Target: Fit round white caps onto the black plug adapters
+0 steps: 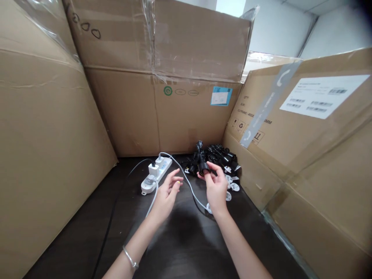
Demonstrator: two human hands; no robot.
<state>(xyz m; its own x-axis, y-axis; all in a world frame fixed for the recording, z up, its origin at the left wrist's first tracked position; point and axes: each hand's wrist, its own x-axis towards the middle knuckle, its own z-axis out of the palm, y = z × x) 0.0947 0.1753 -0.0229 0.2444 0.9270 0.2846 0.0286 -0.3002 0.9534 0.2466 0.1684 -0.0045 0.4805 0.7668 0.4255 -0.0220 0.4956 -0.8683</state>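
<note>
My right hand (216, 188) grips a black lamp socket (203, 166) on a black cord, lifted just above the dark table (180, 240). My left hand (168, 192) hovers to the left of it with fingers loosely curled and apart, holding nothing. A bracelet sits on my left wrist. Behind the socket lies a heap of black sockets and cords (217, 157), with several small white round discs (232, 184) scattered beside it.
A white power strip (155, 174) with white plugs and white cables lies left of my hands. Large cardboard boxes wall the table on the left (43, 147), at the back (162, 85) and on the right (314, 155).
</note>
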